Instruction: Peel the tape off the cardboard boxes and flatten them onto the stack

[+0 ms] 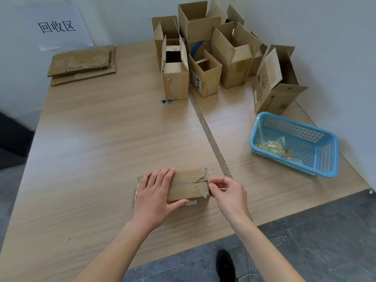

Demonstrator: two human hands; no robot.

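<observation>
Left hand (155,190) presses flat on the taped box (189,185) while right hand (228,193) pinches the tape (205,189) end, ready to peel.

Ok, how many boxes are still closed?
1: the box at the table's near edge, left hand pressing it, right hand pinching its tape. The far boxes look open; some may be hidden behind.

Left hand (157,192) presses the taped box (188,187) while right hand (228,193) pinches its tape (205,190).
</observation>
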